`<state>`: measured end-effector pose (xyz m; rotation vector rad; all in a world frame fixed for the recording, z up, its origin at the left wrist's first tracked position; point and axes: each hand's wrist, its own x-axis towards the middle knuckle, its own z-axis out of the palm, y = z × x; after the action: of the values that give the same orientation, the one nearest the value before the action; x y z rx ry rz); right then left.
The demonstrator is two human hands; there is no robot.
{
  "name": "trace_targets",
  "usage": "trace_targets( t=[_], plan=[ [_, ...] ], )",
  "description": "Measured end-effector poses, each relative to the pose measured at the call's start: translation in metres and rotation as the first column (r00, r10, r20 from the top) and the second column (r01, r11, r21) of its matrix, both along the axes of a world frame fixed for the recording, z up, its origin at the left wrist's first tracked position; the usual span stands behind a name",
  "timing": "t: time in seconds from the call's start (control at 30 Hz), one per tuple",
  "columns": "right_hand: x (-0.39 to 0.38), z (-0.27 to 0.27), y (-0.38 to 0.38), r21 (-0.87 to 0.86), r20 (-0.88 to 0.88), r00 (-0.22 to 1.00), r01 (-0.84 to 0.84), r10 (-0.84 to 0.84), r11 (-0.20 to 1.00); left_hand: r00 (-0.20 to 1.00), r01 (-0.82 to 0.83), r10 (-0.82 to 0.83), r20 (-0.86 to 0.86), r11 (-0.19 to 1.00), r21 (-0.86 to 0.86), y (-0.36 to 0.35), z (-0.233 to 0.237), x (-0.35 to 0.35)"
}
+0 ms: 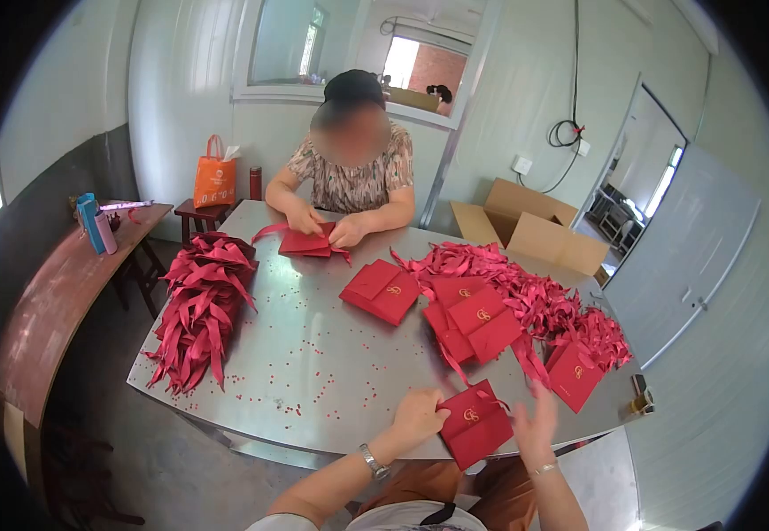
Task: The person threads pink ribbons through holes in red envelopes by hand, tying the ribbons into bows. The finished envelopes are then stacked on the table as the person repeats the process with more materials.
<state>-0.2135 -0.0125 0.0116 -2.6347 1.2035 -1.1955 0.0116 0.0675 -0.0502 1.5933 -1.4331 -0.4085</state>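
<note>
My left hand (420, 416) grips the left edge of a red paper gift bag (475, 427) with a gold emblem, at the table's near edge. Just right of that bag is my right hand (537, 423), fingers stretched out, its fingertips beside a loose red ribbon (529, 361). Beyond my hands lies a stack of similar red bags (483, 326), and another bag (574, 377) rests to the right. A heap of red ribbons (526, 283) runs along the table's right side.
Across the metal table (300, 305), a person (358, 168) handles a red bag (305, 242). More bags (379, 290) lie mid-table. A ribboned pile (203, 310) covers the left end, with red dots scattered near it. A cardboard box (535, 226) stands behind; a small glass (641, 403) sits at right.
</note>
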Motion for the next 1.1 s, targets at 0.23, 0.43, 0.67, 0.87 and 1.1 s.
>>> trace_targets(
  t=[0.23,0.43,0.67,0.87,1.1],
  plan=[
    [-0.147,-0.046,0.017,0.249,0.492,0.672,0.501,-0.554,0.829,1.000,-0.002,0.002,-0.001,0.999,-0.033,0.002,-0.001,-0.001],
    [-0.160,-0.093,0.025,0.184,-0.866,0.400,0.812,-0.299,0.553,1.000,0.010,-0.011,-0.012,1.000,-0.027,0.006,0.001,0.000],
    [-0.186,-0.196,-0.014,0.224,-0.967,0.250,0.762,0.043,0.607,0.998,-0.019,0.024,0.055,0.996,-0.084,0.002,-0.011,-0.002],
    [-0.185,-0.196,-0.062,0.498,-0.860,0.336,0.719,0.385,0.485,0.990,-0.023,0.028,0.141,0.999,-0.042,0.005,-0.002,-0.004],
    [-0.182,-0.187,-0.061,0.387,-0.918,0.274,0.463,0.287,0.797,0.977,-0.016,0.018,0.213,1.000,-0.013,0.002,-0.007,-0.003]
  ],
)
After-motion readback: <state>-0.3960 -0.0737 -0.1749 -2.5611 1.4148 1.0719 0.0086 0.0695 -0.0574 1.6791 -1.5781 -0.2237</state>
